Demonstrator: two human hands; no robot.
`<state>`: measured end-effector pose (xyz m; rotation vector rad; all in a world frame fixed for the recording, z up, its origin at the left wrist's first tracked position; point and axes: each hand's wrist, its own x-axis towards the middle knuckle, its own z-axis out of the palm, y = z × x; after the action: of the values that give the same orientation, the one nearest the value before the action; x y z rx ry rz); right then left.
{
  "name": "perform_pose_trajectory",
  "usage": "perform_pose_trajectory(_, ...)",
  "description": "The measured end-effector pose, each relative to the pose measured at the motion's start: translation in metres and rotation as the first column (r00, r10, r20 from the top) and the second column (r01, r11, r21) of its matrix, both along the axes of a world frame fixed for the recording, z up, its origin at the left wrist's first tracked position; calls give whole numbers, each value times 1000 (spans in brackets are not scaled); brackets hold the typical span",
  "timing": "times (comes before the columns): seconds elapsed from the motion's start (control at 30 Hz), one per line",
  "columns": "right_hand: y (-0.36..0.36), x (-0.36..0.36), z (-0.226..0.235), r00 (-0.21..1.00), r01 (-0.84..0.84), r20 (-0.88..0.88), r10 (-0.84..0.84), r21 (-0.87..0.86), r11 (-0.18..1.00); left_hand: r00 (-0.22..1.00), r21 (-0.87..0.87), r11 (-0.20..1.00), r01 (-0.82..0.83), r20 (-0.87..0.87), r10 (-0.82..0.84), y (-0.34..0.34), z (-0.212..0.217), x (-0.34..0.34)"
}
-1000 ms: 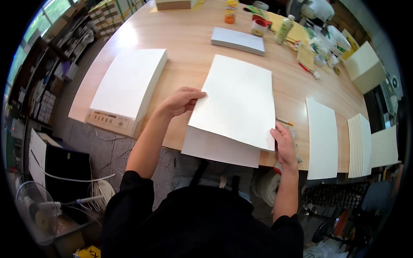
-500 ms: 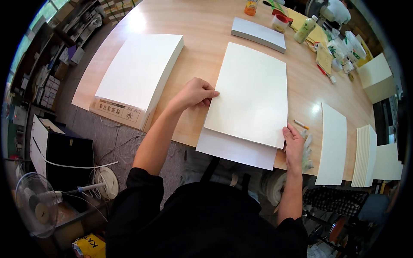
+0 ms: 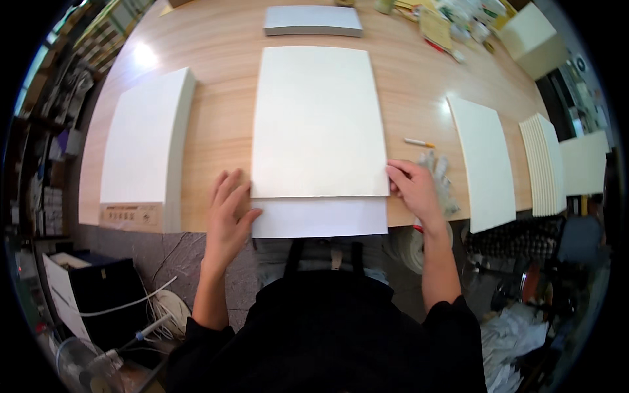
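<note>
A large cream board or sheet point(image 3: 318, 124) lies in front of me over a white sheet point(image 3: 319, 217), whose near strip shows below it. At the lower left corner is my left hand point(image 3: 230, 213), its fingers spread and the thumb by the white sheet's edge; it holds nothing. My right hand point(image 3: 414, 190) has thumb and forefinger pressed together on the cream board's right edge, close to its near corner. Beside that hand lies a pale glove point(image 3: 443, 187), partly hidden, and a thin white-and-orange stick point(image 3: 419, 143).
A thick stack of white paper point(image 3: 145, 141) with a brown printed band stands at the left. Another paper block point(image 3: 313, 21) lies beyond the board. Cream boards point(image 3: 483, 160) and a fanned stack point(image 3: 542, 164) sit at the right, along the wooden table point(image 3: 219, 85).
My left hand has gone from the board's left edge down to its near corner, and its fingers have spread. The board now lies squarer over the white sheet. The view has turned.
</note>
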<state>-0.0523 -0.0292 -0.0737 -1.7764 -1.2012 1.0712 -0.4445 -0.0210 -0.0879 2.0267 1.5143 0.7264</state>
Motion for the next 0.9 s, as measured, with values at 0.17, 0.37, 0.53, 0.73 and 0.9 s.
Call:
perform_pose_trajectory(0.17,-11,2,-20,999,33,-3,-33,163,986,1000,17,1000,12,-5,-12,1,-2,4)
perform_pose_trajectory(0.37,-11,-1,-24,992,-24,126,-13,289,957,1000,24,1000,2,-18,-2,1,-2,4)
perform_pose_trajectory(0.53,-12,2,-23,992,-51,129,13,292,955,1000,42,999,5,-10,-5,0,-2,6)
perform_pose_trajectory(0.73,-12,0,-17,969,-96,246,26,274,957,1000,51,998,20,-8,-20,1,-3,5)
perform_pose_trajectory(0.9,-12,3,-21,978,-80,206,14,317,945,999,50,998,35,-25,-34,1,-7,4)
